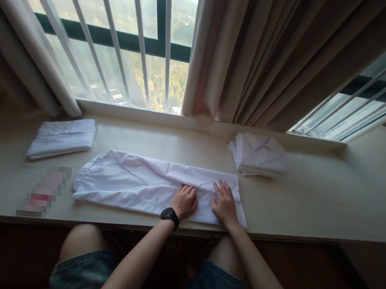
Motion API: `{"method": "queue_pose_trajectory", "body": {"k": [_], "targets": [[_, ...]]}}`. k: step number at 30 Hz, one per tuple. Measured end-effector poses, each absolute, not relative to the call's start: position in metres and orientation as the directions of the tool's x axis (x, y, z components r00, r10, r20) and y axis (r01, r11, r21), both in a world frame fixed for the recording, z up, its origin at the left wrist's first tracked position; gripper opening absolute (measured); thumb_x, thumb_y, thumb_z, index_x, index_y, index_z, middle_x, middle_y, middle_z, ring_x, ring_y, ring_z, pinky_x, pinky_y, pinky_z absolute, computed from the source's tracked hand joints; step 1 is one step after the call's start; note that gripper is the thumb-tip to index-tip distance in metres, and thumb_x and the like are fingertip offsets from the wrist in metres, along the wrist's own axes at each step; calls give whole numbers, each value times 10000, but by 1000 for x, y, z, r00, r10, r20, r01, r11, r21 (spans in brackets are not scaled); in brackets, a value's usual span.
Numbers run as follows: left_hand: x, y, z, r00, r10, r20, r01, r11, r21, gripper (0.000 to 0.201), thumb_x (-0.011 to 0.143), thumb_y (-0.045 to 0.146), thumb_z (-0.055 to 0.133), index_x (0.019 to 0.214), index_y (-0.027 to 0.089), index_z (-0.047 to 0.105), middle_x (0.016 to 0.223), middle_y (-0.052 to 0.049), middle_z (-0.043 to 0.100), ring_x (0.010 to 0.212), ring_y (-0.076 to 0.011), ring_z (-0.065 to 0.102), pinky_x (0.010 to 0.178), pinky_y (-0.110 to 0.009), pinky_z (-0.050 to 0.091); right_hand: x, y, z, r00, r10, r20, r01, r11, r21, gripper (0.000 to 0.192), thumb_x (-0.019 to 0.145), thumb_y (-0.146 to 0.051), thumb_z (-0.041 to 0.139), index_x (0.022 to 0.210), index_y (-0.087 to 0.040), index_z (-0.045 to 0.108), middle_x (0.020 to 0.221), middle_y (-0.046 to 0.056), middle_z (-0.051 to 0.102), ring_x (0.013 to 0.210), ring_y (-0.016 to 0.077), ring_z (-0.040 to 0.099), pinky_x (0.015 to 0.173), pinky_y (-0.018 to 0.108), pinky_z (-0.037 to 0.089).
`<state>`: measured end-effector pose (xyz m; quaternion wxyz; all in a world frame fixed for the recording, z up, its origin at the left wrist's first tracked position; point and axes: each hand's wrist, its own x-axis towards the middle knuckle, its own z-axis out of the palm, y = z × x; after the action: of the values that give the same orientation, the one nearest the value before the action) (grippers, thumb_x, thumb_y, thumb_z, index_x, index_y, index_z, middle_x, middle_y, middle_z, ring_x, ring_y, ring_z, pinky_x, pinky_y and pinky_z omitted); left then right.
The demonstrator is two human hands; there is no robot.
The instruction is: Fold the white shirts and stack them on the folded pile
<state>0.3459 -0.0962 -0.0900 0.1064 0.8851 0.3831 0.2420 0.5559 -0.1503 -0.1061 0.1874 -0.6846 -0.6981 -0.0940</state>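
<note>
A white shirt (140,182), folded into a long strip, lies across the pale wooden sill desk (327,209) in front of me. My left hand (184,201), with a black watch on its wrist, rests on the shirt's right part with its fingers curled down onto the cloth. My right hand (224,202) lies flat on the shirt near its right end, fingers spread. Neither hand lifts the cloth.
A folded white garment (63,137) lies at the back left. A stack of folded white shirts (260,155) sits at the back right under the beige curtain (257,54). A blurred pinkish object (43,191) lies left of the shirt. Barred windows stand behind.
</note>
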Motion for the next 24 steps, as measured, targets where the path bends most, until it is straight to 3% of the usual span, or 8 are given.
{"method": "queue_pose_trajectory", "body": {"k": [6, 11, 13, 17, 20, 24], "targets": [[307, -73, -85, 526, 745, 410, 689, -656, 309, 249, 839, 141, 552, 1063, 194, 647, 1122, -111, 671, 1106, -263, 578, 986, -426, 452, 529, -143, -139, 15, 943, 331, 989, 34, -141, 510, 975, -219, 402, 1462, -145, 532, 1541, 121, 472, 1471, 288, 360, 1199, 504, 292], [220, 3, -70, 487, 785, 383, 814, -567, 127, 541, 802, 106, 558, 1333, 203, 584, 1414, -114, 574, 1322, -294, 478, 1078, -468, 375, 537, -143, -149, -11, 936, 352, 991, 58, -124, 516, 971, -234, 401, 1462, -147, 535, 1521, 113, 499, 1463, 286, 374, 1202, 498, 285], [187, 37, -67, 502, 801, 328, 838, -544, 45, 562, 811, 111, 558, 1359, 234, 582, 1452, -96, 562, 1373, -305, 444, 1102, -491, 338, 537, -143, -150, -21, 933, 358, 992, 65, -111, 510, 972, -236, 396, 1448, -138, 549, 1511, 116, 511, 1453, 286, 390, 1200, 495, 291], [148, 88, -63, 601, 781, 172, 798, -598, -75, 333, 847, 164, 577, 1137, 255, 711, 1150, -93, 728, 1136, -271, 613, 945, -432, 422, 536, -143, -151, -31, 929, 370, 993, 72, -96, 501, 972, -242, 394, 1430, -131, 565, 1494, 119, 530, 1438, 291, 410, 1191, 499, 307], [138, 107, -59, 649, 748, 138, 760, -641, -105, 176, 874, 173, 561, 875, 199, 734, 903, -109, 742, 934, -247, 657, 850, -397, 430, 537, -143, -152, -38, 925, 377, 992, 79, -96, 501, 974, -251, 397, 1431, -130, 563, 1492, 121, 531, 1433, 291, 417, 1185, 497, 321], [129, 115, -57, 670, 732, 124, 742, -656, -137, 178, 913, 226, 550, 884, 153, 709, 838, -126, 720, 789, -231, 658, 803, -385, 433, 538, -143, -153, -40, 922, 385, 990, 88, -109, 497, 972, -256, 401, 1425, -138, 568, 1489, 119, 534, 1431, 286, 422, 1186, 498, 321]]}}
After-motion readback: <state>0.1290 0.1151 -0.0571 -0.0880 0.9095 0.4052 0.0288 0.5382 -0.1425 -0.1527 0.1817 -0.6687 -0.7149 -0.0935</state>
